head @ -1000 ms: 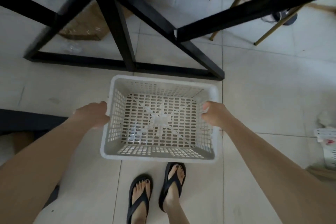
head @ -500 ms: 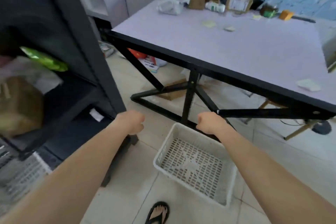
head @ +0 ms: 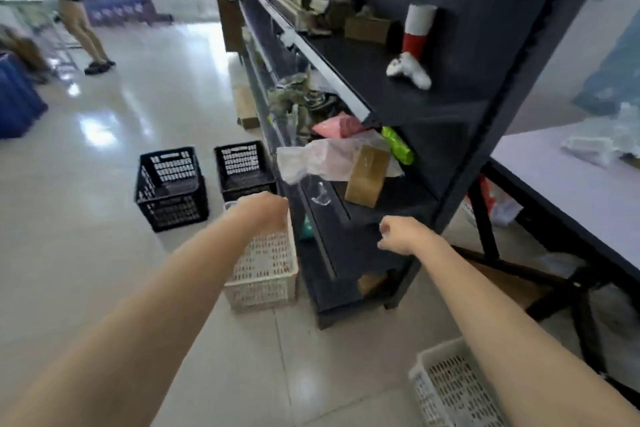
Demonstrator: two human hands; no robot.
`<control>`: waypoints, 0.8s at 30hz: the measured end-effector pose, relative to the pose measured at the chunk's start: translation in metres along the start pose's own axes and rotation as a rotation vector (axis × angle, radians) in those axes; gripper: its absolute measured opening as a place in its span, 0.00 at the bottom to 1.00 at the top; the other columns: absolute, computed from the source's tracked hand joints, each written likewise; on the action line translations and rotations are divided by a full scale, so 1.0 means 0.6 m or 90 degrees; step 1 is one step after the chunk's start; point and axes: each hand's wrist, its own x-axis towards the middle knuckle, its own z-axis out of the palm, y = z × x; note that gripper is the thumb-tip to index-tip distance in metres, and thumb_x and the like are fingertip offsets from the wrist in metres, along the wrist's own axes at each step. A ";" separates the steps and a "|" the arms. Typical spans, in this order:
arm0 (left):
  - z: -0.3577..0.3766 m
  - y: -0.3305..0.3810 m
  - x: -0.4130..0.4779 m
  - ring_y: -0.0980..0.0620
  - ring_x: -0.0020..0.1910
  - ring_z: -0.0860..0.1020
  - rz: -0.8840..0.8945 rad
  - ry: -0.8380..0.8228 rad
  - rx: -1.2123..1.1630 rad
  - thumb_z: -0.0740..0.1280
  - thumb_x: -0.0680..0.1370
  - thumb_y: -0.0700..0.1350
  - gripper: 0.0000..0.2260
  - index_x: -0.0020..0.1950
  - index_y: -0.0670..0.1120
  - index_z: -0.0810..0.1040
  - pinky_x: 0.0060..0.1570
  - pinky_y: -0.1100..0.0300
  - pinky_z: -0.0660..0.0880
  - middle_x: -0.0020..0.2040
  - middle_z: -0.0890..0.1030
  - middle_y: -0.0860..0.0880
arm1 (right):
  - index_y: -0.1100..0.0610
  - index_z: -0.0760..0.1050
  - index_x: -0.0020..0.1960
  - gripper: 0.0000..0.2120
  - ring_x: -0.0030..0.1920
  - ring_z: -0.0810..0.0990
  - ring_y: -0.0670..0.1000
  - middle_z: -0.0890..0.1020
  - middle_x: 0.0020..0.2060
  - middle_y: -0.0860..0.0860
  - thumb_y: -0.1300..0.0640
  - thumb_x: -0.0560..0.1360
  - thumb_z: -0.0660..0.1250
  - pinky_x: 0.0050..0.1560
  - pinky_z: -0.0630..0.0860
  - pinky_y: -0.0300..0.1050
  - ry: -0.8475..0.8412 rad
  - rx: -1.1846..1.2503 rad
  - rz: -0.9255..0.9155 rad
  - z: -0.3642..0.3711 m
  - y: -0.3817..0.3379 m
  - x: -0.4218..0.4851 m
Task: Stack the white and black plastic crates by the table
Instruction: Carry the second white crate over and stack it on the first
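Your left hand (head: pixel 265 215) hides the near white crate's (head: pixel 265 274) far rim beneath its fingers, while the frame's bottom edge crops the other white crate (head: pixel 446 388).

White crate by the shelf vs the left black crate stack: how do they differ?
Colour: the white crate is pale, the black crate stack dark. Height: the black one looks like two crates stacked; the white one looks single. Position: the white crate sits against the shelf unit, under the left hand; the black stack stands free on the floor, further off. Both are perforated plastic, upright and open-topped.
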 end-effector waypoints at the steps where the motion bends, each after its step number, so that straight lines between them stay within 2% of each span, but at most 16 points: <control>1: -0.002 -0.055 -0.010 0.42 0.60 0.78 -0.019 0.013 -0.010 0.61 0.79 0.47 0.17 0.67 0.47 0.75 0.57 0.52 0.77 0.63 0.78 0.44 | 0.54 0.71 0.62 0.16 0.59 0.76 0.57 0.75 0.61 0.54 0.53 0.76 0.64 0.61 0.75 0.53 0.000 -0.008 -0.023 -0.004 -0.057 0.010; 5: -0.004 -0.284 -0.042 0.43 0.57 0.77 -0.081 0.053 -0.063 0.63 0.78 0.48 0.11 0.59 0.47 0.77 0.59 0.47 0.77 0.61 0.78 0.43 | 0.53 0.70 0.64 0.18 0.62 0.75 0.57 0.75 0.64 0.54 0.52 0.75 0.64 0.61 0.74 0.52 0.007 -0.063 -0.096 -0.007 -0.275 0.048; 9: 0.023 -0.505 -0.061 0.42 0.61 0.75 -0.163 0.077 -0.103 0.63 0.79 0.47 0.14 0.62 0.47 0.76 0.57 0.53 0.74 0.62 0.77 0.43 | 0.53 0.71 0.62 0.17 0.58 0.77 0.57 0.77 0.60 0.54 0.52 0.74 0.63 0.59 0.76 0.54 0.035 -0.049 -0.136 0.019 -0.457 0.103; 11: 0.045 -0.591 -0.065 0.42 0.62 0.74 -0.187 0.067 -0.124 0.63 0.79 0.47 0.14 0.64 0.46 0.75 0.55 0.56 0.71 0.63 0.76 0.43 | 0.54 0.70 0.63 0.18 0.55 0.78 0.56 0.78 0.59 0.54 0.53 0.74 0.63 0.57 0.77 0.54 0.024 -0.038 -0.152 0.038 -0.533 0.133; 13: 0.065 -0.663 -0.056 0.43 0.64 0.74 -0.201 0.052 -0.147 0.64 0.79 0.47 0.16 0.66 0.46 0.74 0.56 0.57 0.70 0.65 0.75 0.43 | 0.53 0.68 0.65 0.19 0.56 0.78 0.56 0.77 0.59 0.54 0.54 0.75 0.63 0.56 0.78 0.54 0.004 -0.053 -0.160 0.054 -0.596 0.167; 18: 0.090 -0.811 0.055 0.43 0.63 0.74 -0.183 0.008 -0.157 0.64 0.79 0.46 0.16 0.67 0.47 0.73 0.58 0.56 0.70 0.65 0.74 0.44 | 0.53 0.66 0.68 0.21 0.59 0.76 0.57 0.75 0.63 0.55 0.54 0.76 0.62 0.58 0.77 0.55 -0.036 -0.048 -0.131 0.087 -0.698 0.297; 24: 0.058 -0.929 0.290 0.43 0.60 0.75 -0.109 -0.030 -0.113 0.64 0.78 0.46 0.15 0.64 0.46 0.73 0.59 0.51 0.74 0.62 0.75 0.43 | 0.51 0.62 0.72 0.24 0.62 0.74 0.60 0.71 0.66 0.56 0.51 0.77 0.62 0.58 0.76 0.56 -0.042 -0.051 -0.041 0.094 -0.736 0.478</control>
